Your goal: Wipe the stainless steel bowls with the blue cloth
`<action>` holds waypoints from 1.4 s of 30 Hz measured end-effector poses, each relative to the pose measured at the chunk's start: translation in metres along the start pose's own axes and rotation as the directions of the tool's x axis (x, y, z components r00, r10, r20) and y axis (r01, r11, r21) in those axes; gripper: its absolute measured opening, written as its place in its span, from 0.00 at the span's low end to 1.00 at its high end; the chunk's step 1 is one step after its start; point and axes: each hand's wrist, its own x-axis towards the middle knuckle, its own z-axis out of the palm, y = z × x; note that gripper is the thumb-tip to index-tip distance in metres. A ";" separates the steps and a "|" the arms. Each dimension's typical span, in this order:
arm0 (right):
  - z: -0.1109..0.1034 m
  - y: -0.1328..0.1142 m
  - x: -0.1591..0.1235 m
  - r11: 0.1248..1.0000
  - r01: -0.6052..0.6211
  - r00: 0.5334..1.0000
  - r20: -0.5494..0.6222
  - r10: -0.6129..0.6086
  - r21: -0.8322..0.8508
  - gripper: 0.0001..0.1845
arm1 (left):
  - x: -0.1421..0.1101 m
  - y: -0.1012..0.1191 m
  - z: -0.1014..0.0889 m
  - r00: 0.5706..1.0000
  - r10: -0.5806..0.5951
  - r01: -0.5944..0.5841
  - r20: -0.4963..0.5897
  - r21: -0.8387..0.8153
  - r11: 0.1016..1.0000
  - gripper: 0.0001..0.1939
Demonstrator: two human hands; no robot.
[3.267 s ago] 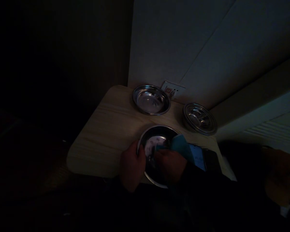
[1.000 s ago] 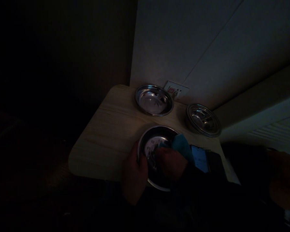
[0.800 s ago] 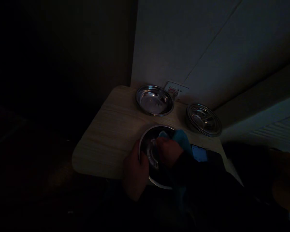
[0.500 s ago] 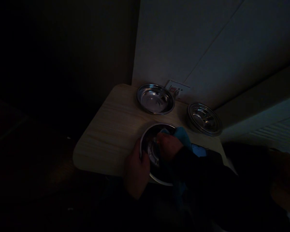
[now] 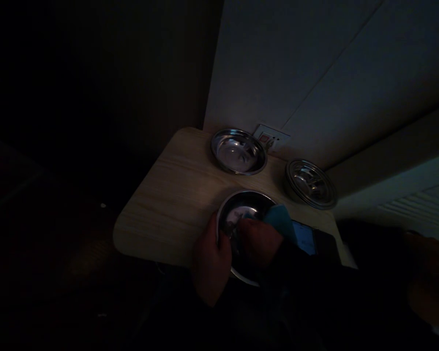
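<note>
The light is very dim. My left hand (image 5: 211, 263) grips the near-left rim of a shiny metal bowl (image 5: 249, 199) at the front edge of a small wooden table (image 5: 161, 209). Inside that bowl is my right hand (image 5: 260, 240), closed on a teal cloth (image 5: 281, 222) that bunches up past the bowl's right rim. My right fingertips and part of the bowl's floor are hidden by the hand and shadow.
Behind stands another metal bowl (image 5: 237, 153) near a wall socket (image 5: 271, 136). To the right is a stack of metal bowls (image 5: 310, 183). A phone with a lit screen (image 5: 304, 238) lies right of my right hand.
My right hand and the cloth have shifted slightly within the bowl, showing more of its far inside. My left hand keeps its hold on the rim. The whole view has moved a little.
</note>
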 end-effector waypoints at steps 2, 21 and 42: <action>-0.002 0.000 0.003 0.997 -0.074 0.997 -0.028 0.073 -0.031 0.10 | 0.000 0.001 0.000 1.000 0.016 -0.016 0.002 -0.003 1.000 0.23; -0.003 -0.002 0.002 0.999 0.002 1.000 0.007 -0.001 -0.034 0.10 | 0.002 0.002 -0.002 0.999 0.042 -0.042 -0.009 0.021 0.999 0.22; -0.003 -0.005 0.003 1.000 0.013 1.000 0.016 -0.013 0.010 0.13 | 0.000 0.002 0.001 0.997 0.043 -0.040 -0.058 0.054 0.998 0.23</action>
